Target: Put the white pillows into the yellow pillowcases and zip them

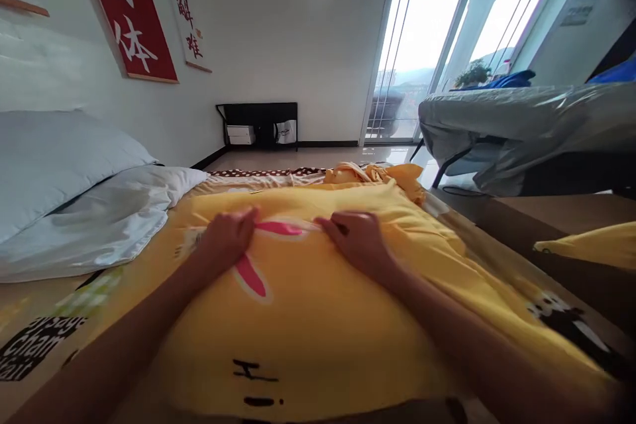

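Observation:
A yellow duvet cover with pink rabbit-ear prints and black lettering lies spread over the bed in front of me. My left hand is closed on its fabric, left of the upper pink print. Level with it, my right hand pinches the same cloth, its thumb and fingers pressed together. Between the hands the fabric stretches fairly flat, while folds gather on its right side. Whatever lies under the cover is hidden.
White pillows rest at the left against the wall. A crumpled orange-yellow cloth lies at the bed's far end. To the right stands a plastic-covered table, with yellow fabric below it. A black shelf stands by the back wall.

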Tool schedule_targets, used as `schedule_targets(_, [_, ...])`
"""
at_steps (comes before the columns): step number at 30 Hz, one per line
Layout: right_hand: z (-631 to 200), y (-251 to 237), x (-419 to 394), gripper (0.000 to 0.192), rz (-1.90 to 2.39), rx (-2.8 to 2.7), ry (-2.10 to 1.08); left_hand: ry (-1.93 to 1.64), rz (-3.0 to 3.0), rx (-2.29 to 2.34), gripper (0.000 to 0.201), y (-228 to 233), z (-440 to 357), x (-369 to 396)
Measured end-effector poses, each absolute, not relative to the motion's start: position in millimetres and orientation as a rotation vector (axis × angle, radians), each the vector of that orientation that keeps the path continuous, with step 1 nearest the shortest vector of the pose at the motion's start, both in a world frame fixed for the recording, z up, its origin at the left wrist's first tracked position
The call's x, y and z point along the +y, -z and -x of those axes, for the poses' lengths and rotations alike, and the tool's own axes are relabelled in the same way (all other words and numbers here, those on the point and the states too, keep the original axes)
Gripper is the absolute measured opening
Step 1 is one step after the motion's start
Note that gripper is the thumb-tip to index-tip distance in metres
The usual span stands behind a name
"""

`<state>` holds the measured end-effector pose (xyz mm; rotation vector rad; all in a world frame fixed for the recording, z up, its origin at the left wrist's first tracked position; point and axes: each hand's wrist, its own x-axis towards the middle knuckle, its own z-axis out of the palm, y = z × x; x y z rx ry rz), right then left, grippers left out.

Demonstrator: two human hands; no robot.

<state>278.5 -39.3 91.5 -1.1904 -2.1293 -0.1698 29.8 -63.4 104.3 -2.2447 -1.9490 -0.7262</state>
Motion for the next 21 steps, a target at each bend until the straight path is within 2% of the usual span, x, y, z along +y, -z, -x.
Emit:
schedule_targets(3, [-276,-92,-36,0.052,1.291,-2.31,0.052,0.563,2.339,-2.066,0.047,-102,-28,-65])
schedule_targets(8, [-281,-101,-33,0.07,1.363,-2.121,0.175,0.947,2.108,-1.819,0.049,-121,-29,-66])
schedule_targets(13, [-266,-82,-28,0.066,1.66,-2.415,0.056,0.687,2.329,-1.991,0.04,-101,-35,-50])
schedule_targets(19, [-267,-116,-27,0.076,1.506,-2.207,0.175,0.865,2.089,-1.977,0.059,-129,-22,-37])
schedule_targets(21, [-264,-107,-30,0.072,1.587,-2.297,0.119,0.747,2.076,-2.04,0.061,-118,-28,-41])
